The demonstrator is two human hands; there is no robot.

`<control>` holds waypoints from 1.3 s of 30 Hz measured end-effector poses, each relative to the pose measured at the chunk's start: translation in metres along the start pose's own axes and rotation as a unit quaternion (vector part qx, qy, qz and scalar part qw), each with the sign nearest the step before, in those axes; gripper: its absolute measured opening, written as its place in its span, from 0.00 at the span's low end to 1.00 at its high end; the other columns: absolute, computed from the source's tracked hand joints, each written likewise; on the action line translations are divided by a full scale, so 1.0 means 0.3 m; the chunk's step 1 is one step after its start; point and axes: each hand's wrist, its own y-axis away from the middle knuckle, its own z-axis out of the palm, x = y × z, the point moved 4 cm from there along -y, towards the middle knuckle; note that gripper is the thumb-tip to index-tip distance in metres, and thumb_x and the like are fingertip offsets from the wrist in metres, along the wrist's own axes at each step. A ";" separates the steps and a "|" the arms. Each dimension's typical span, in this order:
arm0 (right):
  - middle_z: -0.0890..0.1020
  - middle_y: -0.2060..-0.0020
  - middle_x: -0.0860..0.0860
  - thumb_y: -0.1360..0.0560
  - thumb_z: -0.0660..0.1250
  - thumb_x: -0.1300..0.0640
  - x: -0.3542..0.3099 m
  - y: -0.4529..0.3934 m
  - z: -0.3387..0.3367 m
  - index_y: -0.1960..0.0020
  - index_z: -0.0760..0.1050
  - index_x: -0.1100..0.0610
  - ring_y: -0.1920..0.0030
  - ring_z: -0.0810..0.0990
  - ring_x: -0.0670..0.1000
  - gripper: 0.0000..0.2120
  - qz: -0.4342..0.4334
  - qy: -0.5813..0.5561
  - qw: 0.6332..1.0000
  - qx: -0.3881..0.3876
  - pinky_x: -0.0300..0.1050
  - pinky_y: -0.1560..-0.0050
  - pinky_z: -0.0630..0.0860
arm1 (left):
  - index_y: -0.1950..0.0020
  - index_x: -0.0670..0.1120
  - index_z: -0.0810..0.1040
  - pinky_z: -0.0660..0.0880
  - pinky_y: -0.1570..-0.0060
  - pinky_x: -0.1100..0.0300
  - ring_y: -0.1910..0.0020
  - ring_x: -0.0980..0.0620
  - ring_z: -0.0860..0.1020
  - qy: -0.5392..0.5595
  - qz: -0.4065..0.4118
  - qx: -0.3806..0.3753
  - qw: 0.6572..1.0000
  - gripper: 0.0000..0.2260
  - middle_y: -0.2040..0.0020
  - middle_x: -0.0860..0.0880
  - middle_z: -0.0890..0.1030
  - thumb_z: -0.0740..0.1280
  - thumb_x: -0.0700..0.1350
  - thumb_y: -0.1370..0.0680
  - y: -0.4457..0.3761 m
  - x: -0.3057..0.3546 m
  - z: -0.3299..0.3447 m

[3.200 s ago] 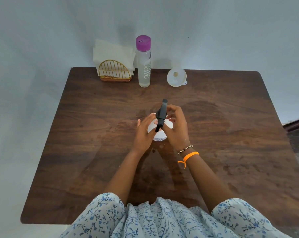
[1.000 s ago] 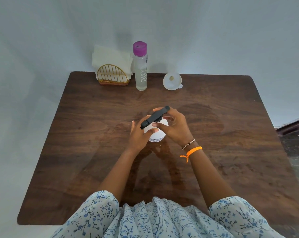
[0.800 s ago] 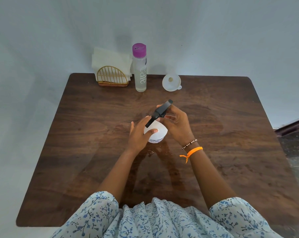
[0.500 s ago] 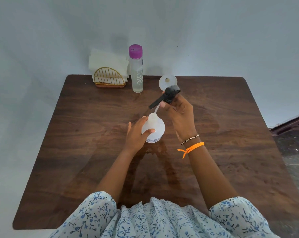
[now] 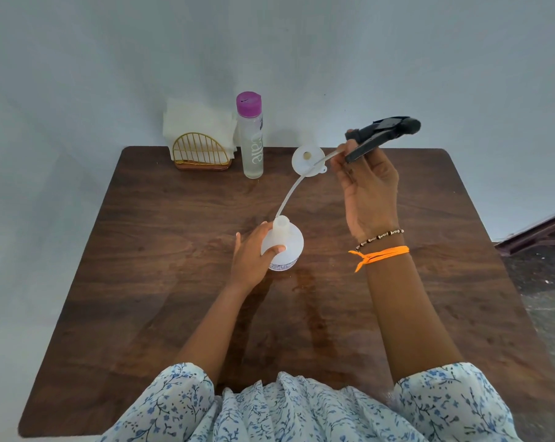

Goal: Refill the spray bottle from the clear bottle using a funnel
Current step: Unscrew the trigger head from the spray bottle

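Our left hand [image 5: 252, 254] steadies the round white plastic spray bottle [image 5: 284, 247]; our right hand's [image 5: 367, 189] grip clasps its black trigger head [image 5: 381, 132] (tube nearly out). Funnel placement and pouring remain.

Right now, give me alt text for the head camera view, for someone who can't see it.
The right hand lifts the black spray head, its dip tube trailing to the white spray bottle held by the left hand on a wooden table. Behind stand a clear bottle, funnel and napkin holder.
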 end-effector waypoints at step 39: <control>0.83 0.51 0.56 0.38 0.78 0.50 0.535 -0.024 -0.403 0.50 0.77 0.57 0.51 0.82 0.56 0.21 0.265 0.500 0.814 0.130 0.48 0.44 0.77 | 0.30 0.54 0.65 0.62 0.29 0.49 0.28 0.49 0.63 0.103 -0.073 -0.028 0.992 0.24 0.27 0.51 0.65 0.68 0.48 0.24 0.020 0.014 0.005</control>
